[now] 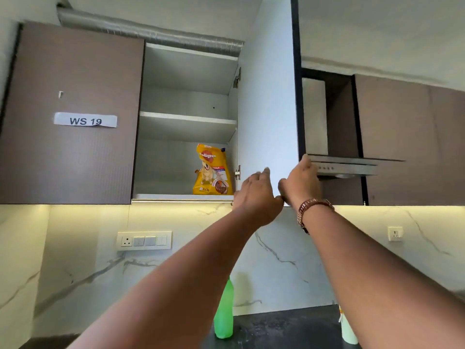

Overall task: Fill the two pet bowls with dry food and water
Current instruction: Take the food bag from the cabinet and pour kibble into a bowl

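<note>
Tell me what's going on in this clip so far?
A person is reaching up to a wall cabinet whose right door stands open. The right hand is at the door's outer edge, fingers around it, while the left hand reaches toward the lower shelf, holding nothing. A yellow dog food bag stands upright on that shelf, not yet touched. A green bottle stands on the dark counter below. No pet bowls are in view.

A yellow dog-food bag (210, 170) sits in a white-lined, brown-doored cabinet (73, 114); green bottle (224, 311), black tabletop (276, 328), grey-veined white marble backsplash (276, 253).
</note>
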